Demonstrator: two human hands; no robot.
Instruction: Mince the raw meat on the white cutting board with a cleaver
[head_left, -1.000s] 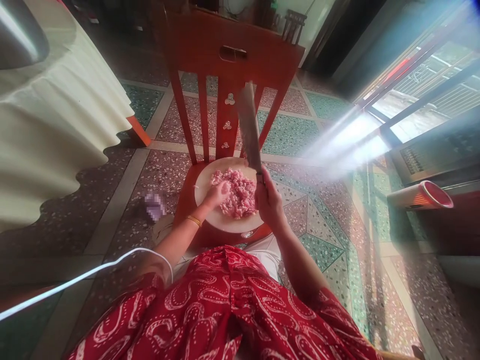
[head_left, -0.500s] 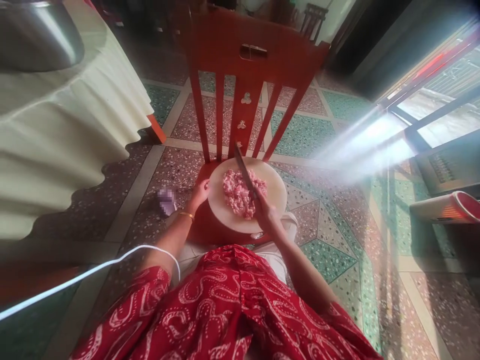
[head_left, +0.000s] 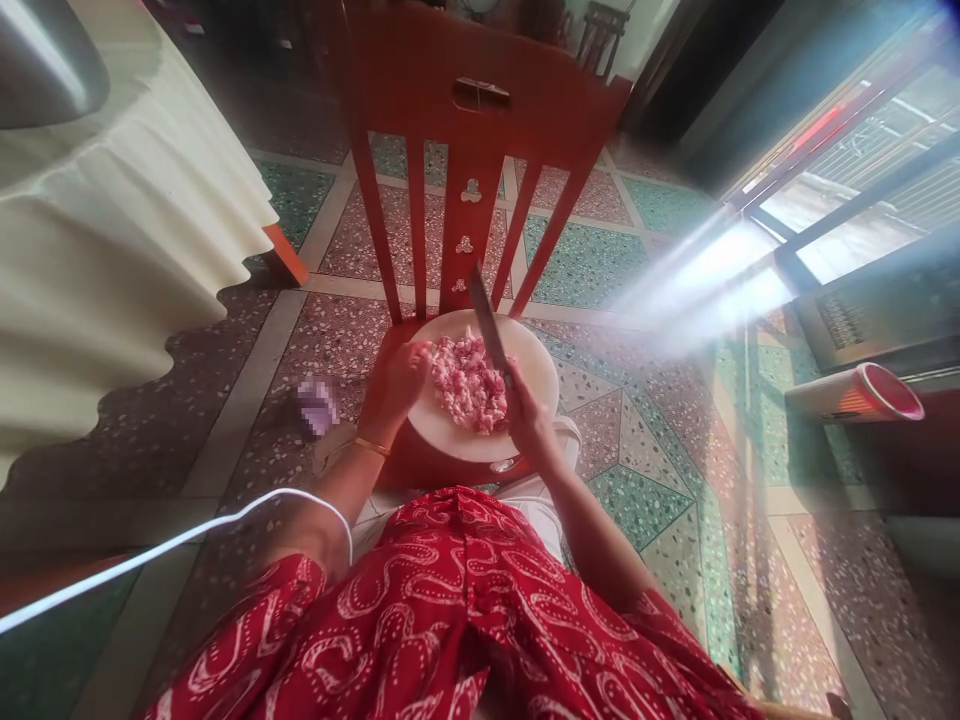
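A round pale cutting board (head_left: pixel 536 365) lies on the seat of a red wooden chair (head_left: pixel 472 90). A pile of pink chopped meat (head_left: pixel 465 385) covers the board's middle. My right hand (head_left: pixel 529 420) grips the handle of a cleaver (head_left: pixel 486 320), whose blade tilts up over the meat. My left hand (head_left: pixel 401 380) rests at the board's left edge, fingers touching the board beside the meat. A gold bangle sits on my left wrist.
A table with a cream ruffled cloth (head_left: pixel 112 240) stands at the left, a metal pot on it. A white cable (head_left: pixel 165 545) crosses my lap. A red and white cylinder (head_left: pixel 855 395) lies at the right by the window. Terrazzo floor (head_left: pixel 645 490) surrounds the chair.
The cleaver came down from high above the board to low over the meat. My left hand left the meat, went to the board's left edge, and now sits closer to the pile.
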